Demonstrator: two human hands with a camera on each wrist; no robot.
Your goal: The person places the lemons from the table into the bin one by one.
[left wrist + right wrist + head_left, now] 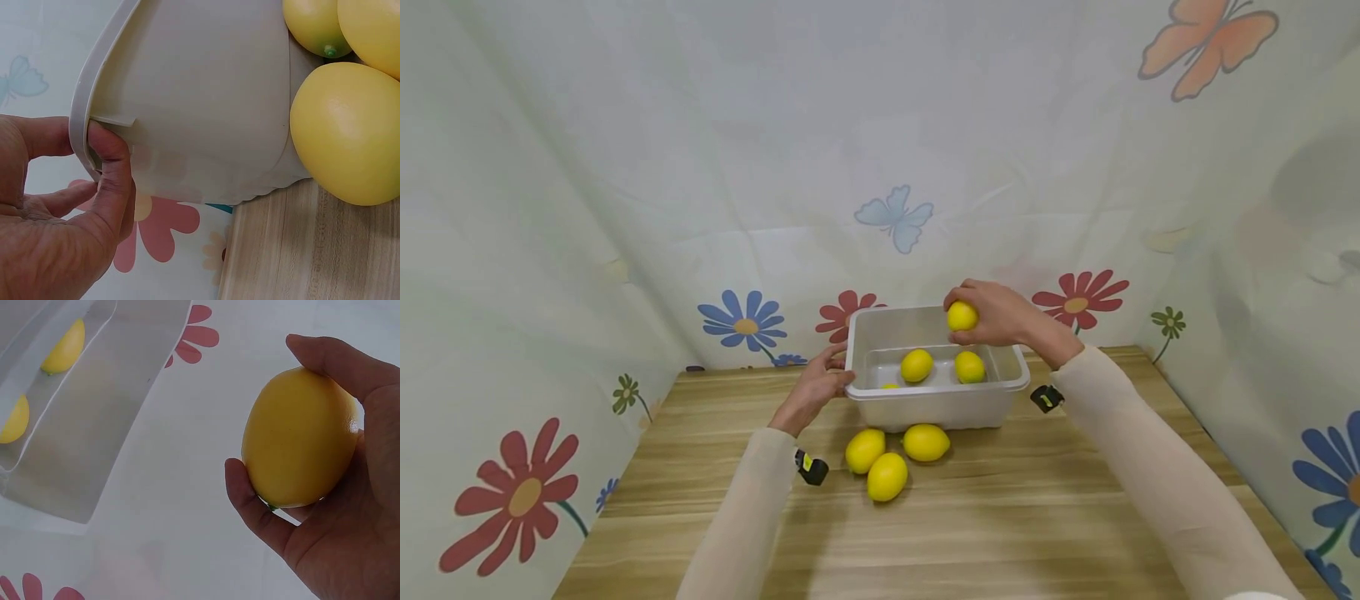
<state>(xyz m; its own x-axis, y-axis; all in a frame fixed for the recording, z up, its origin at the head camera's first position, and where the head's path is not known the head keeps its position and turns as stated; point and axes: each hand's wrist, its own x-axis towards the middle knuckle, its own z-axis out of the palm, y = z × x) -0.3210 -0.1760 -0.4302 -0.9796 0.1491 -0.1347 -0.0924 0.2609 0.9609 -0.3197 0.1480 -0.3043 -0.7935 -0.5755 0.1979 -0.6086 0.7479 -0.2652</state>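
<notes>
A whitish plastic bin (936,408) stands on the table with its long side toward me. My left hand (815,390) grips the bin's left end; in the left wrist view its fingers (111,181) curl about the rim. Above the bin's right rear part, my right hand (1000,317) holds a yellow lemon (962,317) between thumb and fingers. Inside the bin lie one lemon (917,365) near the middle and another lemon (969,367) to the right. A sliver of a third lemon (890,386) shows behind the front wall, which hides the rest.
Three lemons lie close together before the bin: a left lemon (866,451), a right lemon (927,442) and a front lemon (887,477). The wood-grain table (985,525) ends at a backdrop (790,167) printed with flowers and butterflies, just behind the bin.
</notes>
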